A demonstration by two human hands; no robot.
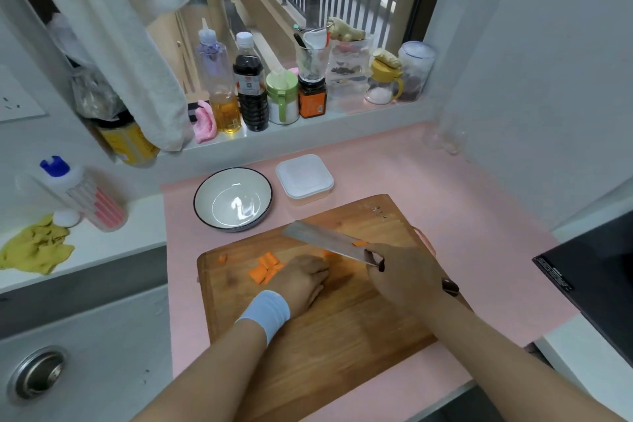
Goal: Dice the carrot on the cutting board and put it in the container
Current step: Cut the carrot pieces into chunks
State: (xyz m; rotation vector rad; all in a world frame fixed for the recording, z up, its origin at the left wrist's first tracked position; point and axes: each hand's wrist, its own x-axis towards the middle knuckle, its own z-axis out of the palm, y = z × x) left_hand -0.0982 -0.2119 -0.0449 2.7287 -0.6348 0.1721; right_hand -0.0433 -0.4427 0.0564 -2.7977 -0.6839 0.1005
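Two hands are dicing: left hand [301,276] holding orange carrot sticks [265,269], right hand [400,271] gripping steel cleaver [325,242]; crosswise cuts probably next.

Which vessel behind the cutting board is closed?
The square white container: its lid is on. The round black-rimmed bowl to its left is open.

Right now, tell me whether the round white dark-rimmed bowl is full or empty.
Empty. The round white dark-rimmed bowl shows only its bare glossy inside, reflecting light.
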